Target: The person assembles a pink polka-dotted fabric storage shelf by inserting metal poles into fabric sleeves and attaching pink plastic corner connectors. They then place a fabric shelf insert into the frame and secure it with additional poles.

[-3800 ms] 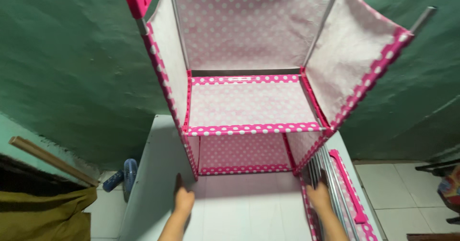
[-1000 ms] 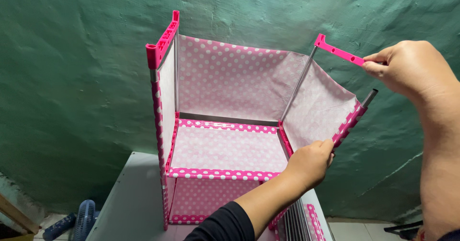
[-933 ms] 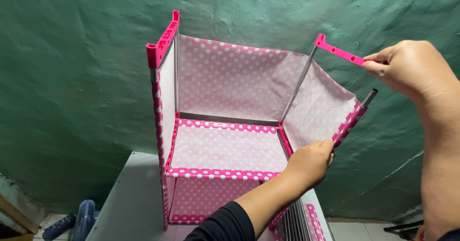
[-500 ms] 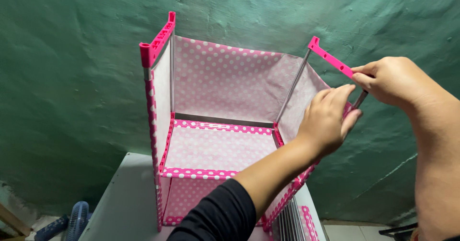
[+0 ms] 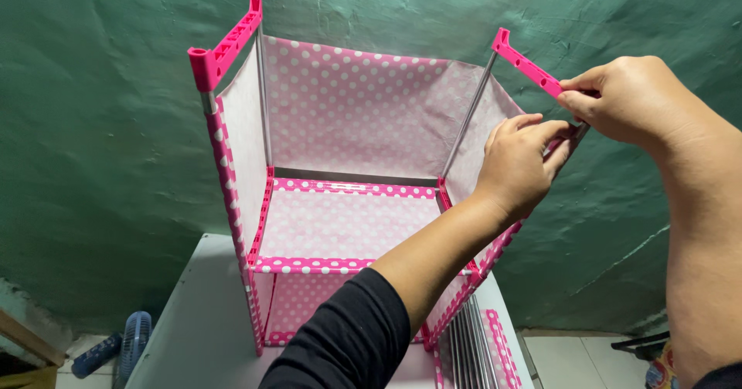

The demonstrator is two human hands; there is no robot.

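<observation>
Head view: right hand (image 5: pixel 630 99) pinches the pink bar (image 5: pixel 525 64) at upper right; left hand (image 5: pixel 519 161) grips, probably, the pole under it. Centre-frame rack (image 5: pixel 340 219) seems light, its fabric soft; hold the stiff poles.

My left hand (image 5: pixel 519 161) reaches up, fingers curled. My right hand (image 5: pixel 630 99) pinches thumb against forefinger just beside it.

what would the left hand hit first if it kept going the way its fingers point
The left hand points up and right toward the right hand. It would probably meet the metal pole end under the pink connector bar first, though depth is unclear.
</observation>
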